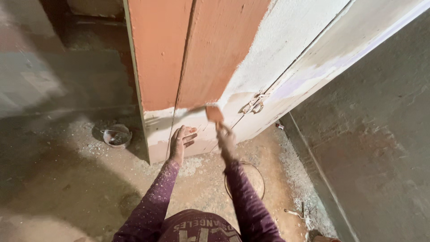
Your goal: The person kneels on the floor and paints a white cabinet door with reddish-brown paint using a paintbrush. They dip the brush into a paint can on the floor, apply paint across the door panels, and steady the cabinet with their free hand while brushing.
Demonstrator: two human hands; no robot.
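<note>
A wooden door (pixel 210 58) stands in front of me, its upper part coated in orange-red paint and its lower part and right side still whitish. My right hand (pixel 226 140) grips a paintbrush (pixel 214 114) whose orange-loaded bristles touch the door at the lower edge of the painted area; the hand is blurred. My left hand (pixel 181 142) rests flat against the bare lower part of the door, fingers spread. Both arms wear dark purple, paint-speckled sleeves.
A metal latch (pixel 253 105) hangs on the door right of the brush. A small round tin (pixel 117 136) sits on the dusty floor at the left. A wire ring (pixel 245 179) lies on the floor below my right arm. A grey wall (pixel 376 143) rises at the right.
</note>
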